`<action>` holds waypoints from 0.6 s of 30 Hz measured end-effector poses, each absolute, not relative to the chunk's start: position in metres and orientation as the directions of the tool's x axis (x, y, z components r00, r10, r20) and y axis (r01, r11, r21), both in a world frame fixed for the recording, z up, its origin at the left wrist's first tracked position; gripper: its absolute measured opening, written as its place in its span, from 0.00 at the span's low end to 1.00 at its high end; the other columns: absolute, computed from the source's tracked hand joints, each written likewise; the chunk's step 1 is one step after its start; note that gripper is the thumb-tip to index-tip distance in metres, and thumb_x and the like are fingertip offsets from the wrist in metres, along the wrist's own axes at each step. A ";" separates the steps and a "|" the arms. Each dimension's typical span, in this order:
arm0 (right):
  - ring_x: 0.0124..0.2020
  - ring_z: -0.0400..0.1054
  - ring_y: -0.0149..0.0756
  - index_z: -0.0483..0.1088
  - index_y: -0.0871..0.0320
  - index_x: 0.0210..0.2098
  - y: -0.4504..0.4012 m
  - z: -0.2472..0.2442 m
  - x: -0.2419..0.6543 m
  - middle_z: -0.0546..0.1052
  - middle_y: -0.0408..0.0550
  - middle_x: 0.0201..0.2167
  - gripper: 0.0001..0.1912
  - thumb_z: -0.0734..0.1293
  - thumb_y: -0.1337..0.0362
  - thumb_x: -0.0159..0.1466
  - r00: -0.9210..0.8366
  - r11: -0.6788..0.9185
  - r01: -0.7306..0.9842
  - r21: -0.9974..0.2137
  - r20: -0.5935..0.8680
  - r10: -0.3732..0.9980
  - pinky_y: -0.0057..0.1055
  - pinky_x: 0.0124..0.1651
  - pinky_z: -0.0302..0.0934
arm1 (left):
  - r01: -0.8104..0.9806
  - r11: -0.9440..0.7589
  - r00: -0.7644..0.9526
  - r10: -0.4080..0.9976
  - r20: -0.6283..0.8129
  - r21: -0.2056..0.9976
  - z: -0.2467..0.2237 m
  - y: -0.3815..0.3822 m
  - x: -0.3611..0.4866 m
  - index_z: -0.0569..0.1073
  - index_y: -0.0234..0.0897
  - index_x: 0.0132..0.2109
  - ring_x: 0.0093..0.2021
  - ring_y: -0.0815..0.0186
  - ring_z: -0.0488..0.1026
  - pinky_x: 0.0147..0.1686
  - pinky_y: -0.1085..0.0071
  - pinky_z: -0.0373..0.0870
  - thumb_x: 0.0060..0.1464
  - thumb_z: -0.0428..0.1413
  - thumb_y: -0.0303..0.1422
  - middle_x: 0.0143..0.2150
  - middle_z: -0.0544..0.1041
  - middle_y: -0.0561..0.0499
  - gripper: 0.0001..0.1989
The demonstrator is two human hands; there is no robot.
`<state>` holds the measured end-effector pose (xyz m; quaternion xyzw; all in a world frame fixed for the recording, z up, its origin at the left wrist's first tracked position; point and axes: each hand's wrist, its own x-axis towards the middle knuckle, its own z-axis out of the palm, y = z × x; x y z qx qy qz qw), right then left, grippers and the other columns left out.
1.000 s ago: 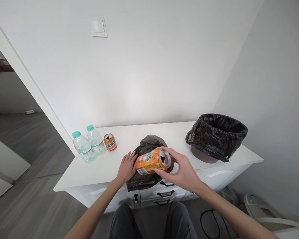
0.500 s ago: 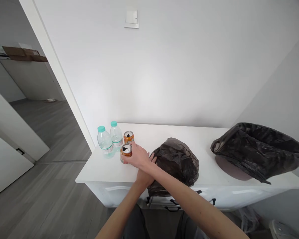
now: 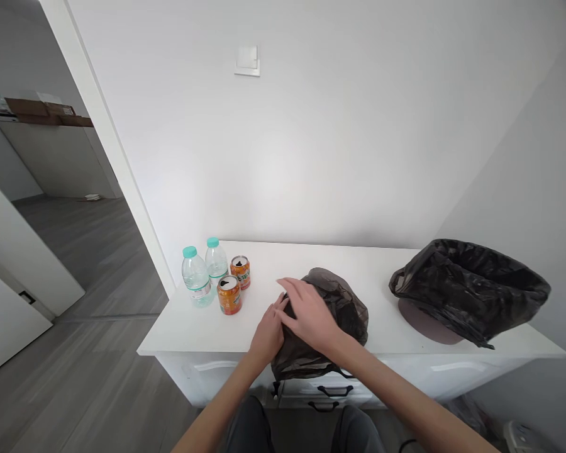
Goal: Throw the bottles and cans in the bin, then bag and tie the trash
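Observation:
A black plastic bag (image 3: 342, 302) lies crumpled on the white cabinet top. At its left edge my left hand (image 3: 268, 330) has its fingers closed on the bag. Just above, my right hand (image 3: 307, 313) hovers over the bag's left part, fingers apart and holding nothing. To the left, two orange cans stand upright, the front can (image 3: 229, 297) and the rear can (image 3: 241, 274), both with opened tops. Beside them are two clear bottles with teal caps, the nearer bottle (image 3: 196, 280) and the farther bottle (image 3: 216, 259).
On the right, another black bag (image 3: 471, 289) lines a brownish bin (image 3: 427, 324) on the white cabinet top (image 3: 207, 333). Drawers with black handles are below, above my knees. A wall rises behind, and a doorway opens at the left.
My right hand has let go of the front can and moved right, over the bag. My left hand's fingers have closed at the bag's edge. The view has shifted slightly.

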<state>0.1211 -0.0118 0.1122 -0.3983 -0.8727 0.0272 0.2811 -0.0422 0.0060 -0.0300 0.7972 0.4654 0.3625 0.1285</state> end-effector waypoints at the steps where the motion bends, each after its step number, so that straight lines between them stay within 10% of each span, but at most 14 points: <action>1: 0.67 0.60 0.53 0.54 0.52 0.70 -0.018 0.108 0.149 0.66 0.59 0.65 0.33 0.66 0.61 0.68 -0.517 0.674 0.706 -0.219 0.490 0.702 0.50 0.66 0.59 | 0.644 -0.528 0.298 0.840 0.453 0.553 -0.025 0.004 -0.045 0.51 0.47 0.75 0.75 0.56 0.55 0.70 0.48 0.61 0.61 0.44 0.21 0.78 0.53 0.44 0.37; 6: 0.62 0.62 0.60 0.47 0.50 0.72 -0.031 0.066 0.251 0.61 0.62 0.64 0.44 0.71 0.61 0.63 -0.305 0.452 0.869 -0.202 0.499 0.811 0.53 0.58 0.66 | 0.652 -0.475 0.182 0.855 0.486 0.591 0.006 -0.006 -0.036 0.56 0.41 0.71 0.75 0.56 0.55 0.72 0.48 0.58 0.61 0.44 0.21 0.76 0.55 0.40 0.33; 13: 0.41 0.70 0.50 0.67 0.57 0.45 -0.006 0.036 0.270 0.74 0.52 0.37 0.07 0.62 0.65 0.68 -0.134 0.285 0.899 -0.332 0.409 0.902 0.44 0.45 0.66 | 0.750 -0.523 0.308 0.818 0.485 0.406 0.050 -0.020 0.031 0.59 0.39 0.68 0.66 0.48 0.66 0.69 0.44 0.57 0.62 0.55 0.42 0.64 0.70 0.38 0.31; 18: 0.34 0.68 0.42 0.66 0.54 0.44 -0.019 0.065 0.287 0.70 0.43 0.29 0.10 0.59 0.69 0.64 -0.130 0.360 0.784 -0.506 0.433 0.892 0.36 0.39 0.63 | 0.777 -0.546 0.402 0.813 0.420 0.314 0.071 -0.022 0.028 0.76 0.44 0.49 0.53 0.47 0.73 0.59 0.45 0.67 0.53 0.59 0.30 0.46 0.78 0.44 0.15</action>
